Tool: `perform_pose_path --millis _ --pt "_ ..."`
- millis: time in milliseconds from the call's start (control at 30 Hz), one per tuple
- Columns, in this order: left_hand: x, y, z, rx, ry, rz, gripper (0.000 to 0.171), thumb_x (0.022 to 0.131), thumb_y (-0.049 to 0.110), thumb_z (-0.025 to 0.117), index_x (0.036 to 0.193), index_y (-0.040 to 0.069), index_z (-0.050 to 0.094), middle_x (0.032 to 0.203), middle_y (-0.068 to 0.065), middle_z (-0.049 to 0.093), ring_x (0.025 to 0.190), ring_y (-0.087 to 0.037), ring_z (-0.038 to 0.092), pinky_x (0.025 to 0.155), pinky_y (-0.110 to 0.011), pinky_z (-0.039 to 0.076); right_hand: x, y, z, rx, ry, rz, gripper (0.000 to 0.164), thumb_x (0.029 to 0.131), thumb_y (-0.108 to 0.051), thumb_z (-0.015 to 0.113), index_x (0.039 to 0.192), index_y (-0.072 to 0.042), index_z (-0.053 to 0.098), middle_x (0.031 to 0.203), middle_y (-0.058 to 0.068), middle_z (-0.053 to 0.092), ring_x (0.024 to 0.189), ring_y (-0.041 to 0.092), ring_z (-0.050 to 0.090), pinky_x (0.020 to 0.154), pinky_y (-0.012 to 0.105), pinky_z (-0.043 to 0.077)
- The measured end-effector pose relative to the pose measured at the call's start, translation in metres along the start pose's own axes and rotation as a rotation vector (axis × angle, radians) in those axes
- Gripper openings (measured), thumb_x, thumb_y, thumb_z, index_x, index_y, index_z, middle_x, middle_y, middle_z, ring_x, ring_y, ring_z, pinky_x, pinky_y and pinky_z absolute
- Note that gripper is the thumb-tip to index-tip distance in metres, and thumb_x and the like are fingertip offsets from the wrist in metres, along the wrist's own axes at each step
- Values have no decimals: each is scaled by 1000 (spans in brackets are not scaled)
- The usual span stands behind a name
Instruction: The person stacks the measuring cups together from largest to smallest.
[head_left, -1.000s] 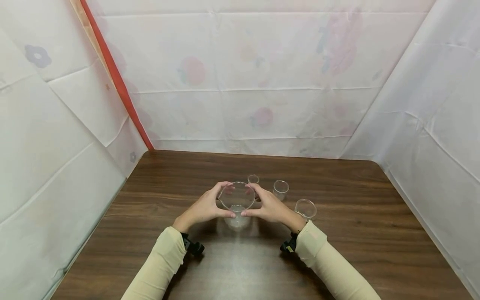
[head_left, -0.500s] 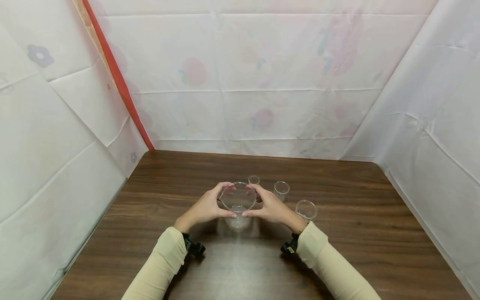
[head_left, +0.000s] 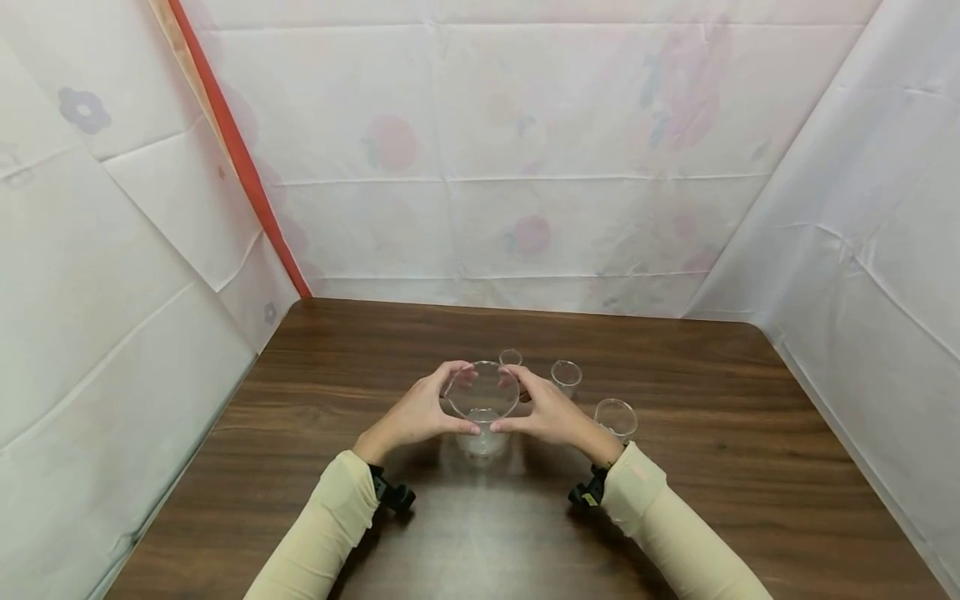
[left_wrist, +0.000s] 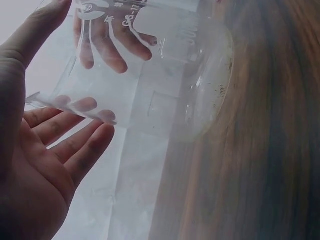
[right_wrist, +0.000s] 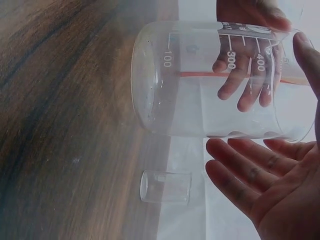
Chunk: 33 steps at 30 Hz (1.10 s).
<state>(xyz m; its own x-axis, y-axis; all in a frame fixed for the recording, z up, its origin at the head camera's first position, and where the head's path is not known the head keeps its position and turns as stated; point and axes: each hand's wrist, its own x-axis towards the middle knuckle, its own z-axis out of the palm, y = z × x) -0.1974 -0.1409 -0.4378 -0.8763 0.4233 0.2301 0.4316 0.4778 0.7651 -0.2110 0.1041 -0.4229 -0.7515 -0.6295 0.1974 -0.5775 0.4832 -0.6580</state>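
A large clear glass beaker stands upright in front of me, its base seemingly on the wooden table. My left hand grips its left side near the rim, thumb at the front and fingers curving behind. On the opposite side my right hand holds it the same way. White graduations and numbers show on the beaker in the right wrist view, with the left hand's fingers visible through the glass. The left wrist view shows the beaker with more white print.
Behind and right of the large beaker stand three smaller glass beakers: a tiny one, a middle one and a wider one close to my right wrist. The brown wooden table is enclosed by white patterned sheets.
Hands and large beaker have shifted very slightly right in the head view, as the whole scene does a little. The hold on the beaker looks the same.
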Motion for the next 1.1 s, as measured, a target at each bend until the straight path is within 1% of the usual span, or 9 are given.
perform_pose_path --millis 133,233,333,433,733,967,1100 --pt "0 5 3 3 23 0 88 65 33 91 137 9 45 131 -5 62 119 -23 60 103 -47 46 -3 -1 -3 26 -1 15 81 80 -37 80 142 -3 42 130 14 60 114 28 60 91 45 53" --pt "0 9 5 -5 20 -7 89 65 33 91 137 9 45 132 -9 61 119 -23 60 103 -47 46 -6 -2 -4 35 9 25 82 78 -35 82 142 -2 42 132 16 59 114 28 60 92 46 53" --pt "-1 14 8 -7 8 -12 88 66 34 91 137 9 45 133 -12 60 120 -24 59 105 -48 45 -12 -3 -6 20 18 24 82 77 -35 82 141 -1 42 131 18 59 112 27 61 90 43 54" --pt "-2 18 11 -1 6 -7 88 66 34 91 136 7 45 133 -13 60 121 -24 59 105 -47 44 -16 -4 -8 -6 29 9 82 77 -37 82 140 -1 44 128 17 61 108 26 62 88 40 54" --pt "-5 26 18 15 8 16 89 65 36 90 136 7 46 131 -6 62 118 -20 60 101 -45 48 -29 -6 -11 -25 52 0 83 76 -37 83 139 2 45 122 11 63 103 22 63 85 34 54" --pt "-10 32 25 8 3 13 87 65 35 91 135 11 46 132 -4 61 116 -19 60 100 -44 49 -39 -5 -11 -46 67 -30 83 76 -39 83 139 0 45 120 11 65 100 21 65 83 31 55" --pt "-11 35 30 9 -8 22 88 65 35 91 135 9 46 132 -4 61 117 -19 60 99 -44 49 -47 -4 -10 -64 80 -40 83 76 -41 82 139 0 45 122 11 65 101 21 65 82 31 55"
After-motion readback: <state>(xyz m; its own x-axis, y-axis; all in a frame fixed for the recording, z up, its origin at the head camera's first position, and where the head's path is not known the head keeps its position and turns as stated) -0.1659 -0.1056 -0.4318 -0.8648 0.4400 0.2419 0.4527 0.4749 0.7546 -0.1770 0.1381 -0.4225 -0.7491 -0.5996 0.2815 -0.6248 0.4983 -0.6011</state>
